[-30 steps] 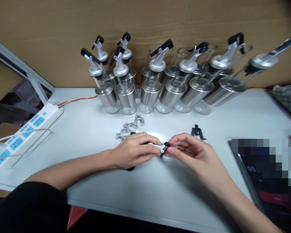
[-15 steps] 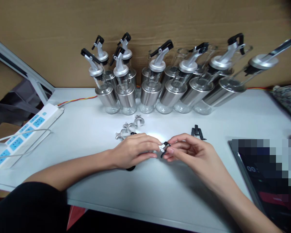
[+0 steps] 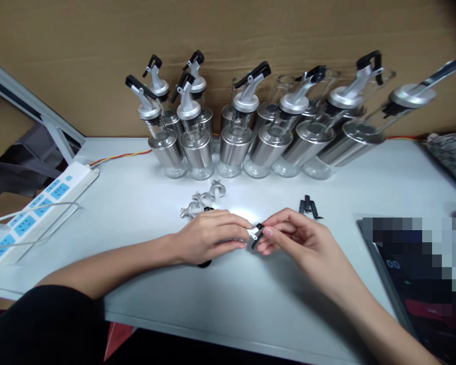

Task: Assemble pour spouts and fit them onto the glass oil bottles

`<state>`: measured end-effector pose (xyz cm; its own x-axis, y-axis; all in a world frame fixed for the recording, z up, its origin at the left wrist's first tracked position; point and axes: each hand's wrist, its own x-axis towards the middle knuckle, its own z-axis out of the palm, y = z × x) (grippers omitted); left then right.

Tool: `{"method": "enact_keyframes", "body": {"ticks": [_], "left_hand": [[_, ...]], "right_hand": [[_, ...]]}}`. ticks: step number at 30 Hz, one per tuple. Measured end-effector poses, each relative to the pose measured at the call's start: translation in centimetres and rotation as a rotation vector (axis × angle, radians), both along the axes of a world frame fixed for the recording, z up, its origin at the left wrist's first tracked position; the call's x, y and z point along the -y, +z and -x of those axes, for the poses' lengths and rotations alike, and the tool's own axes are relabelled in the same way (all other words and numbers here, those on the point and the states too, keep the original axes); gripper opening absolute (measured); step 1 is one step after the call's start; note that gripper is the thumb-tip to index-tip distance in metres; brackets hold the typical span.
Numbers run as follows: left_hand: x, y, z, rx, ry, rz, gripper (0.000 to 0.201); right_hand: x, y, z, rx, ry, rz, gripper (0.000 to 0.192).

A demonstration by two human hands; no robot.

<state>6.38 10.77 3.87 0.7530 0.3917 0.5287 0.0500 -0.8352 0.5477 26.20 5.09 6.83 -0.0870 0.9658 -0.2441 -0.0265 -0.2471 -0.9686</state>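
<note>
My left hand [image 3: 213, 234] is closed around a silver pour spout [image 3: 254, 232] above the table, and its fingers hide most of the spout's body. The spout's tip points toward my right hand [image 3: 298, 237]. There a black flip lever [image 3: 257, 241] sits on the tip, its arm slanting down. Thumb and fingertips of the right hand pinch the lever's end. Left of the left hand lie several loose silver spouts [image 3: 203, 198] without levers. Behind the right hand are several loose black levers [image 3: 307, 204]. Part of a black round piece [image 3: 204, 264] shows under the left wrist.
A row of glass and steel oil bottles [image 3: 235, 147] stands along the back, the front ones topped with lever spouts. A power strip [image 3: 41, 213] with cables lies at the left. On the right rests a dark tablet-like device [image 3: 397, 284], partly pixelated. Cardboard [image 3: 110, 45] backs the table.
My right fingertips have shifted slightly at the black lever, and the lever and spout have tilted a little. The left hand stays in nearly the same place.
</note>
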Motion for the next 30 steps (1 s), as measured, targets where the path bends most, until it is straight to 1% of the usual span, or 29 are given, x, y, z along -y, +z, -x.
{"method": "enact_keyframes", "body": {"ticks": [3, 8, 15, 23, 30], "left_hand": [[0.02, 0.07, 0.05, -0.013, 0.007, 0.002, 0.008], [0.03, 0.07, 0.09, -0.018, 0.003, 0.01, 0.008], [-0.02, 0.11, 0.02, -0.035, 0.017, 0.002, 0.012], [-0.02, 0.07, 0.14, -0.056, 0.016, 0.003, 0.011], [0.04, 0.12, 0.12, -0.062, 0.012, 0.009, 0.01]], "right_hand": [[-0.05, 0.18, 0.01, 0.029, -0.013, -0.002, 0.024], [-0.22, 0.54, -0.08, 0.15, -0.041, -0.053, 0.023], [-0.05, 0.14, -0.06, 0.049, 0.001, 0.022, 0.026], [-0.01, -0.05, -0.12, 0.04, -0.003, 0.025, 0.025], [-0.16, 0.26, -0.11, 0.055, -0.02, 0.019, 0.029]]}}
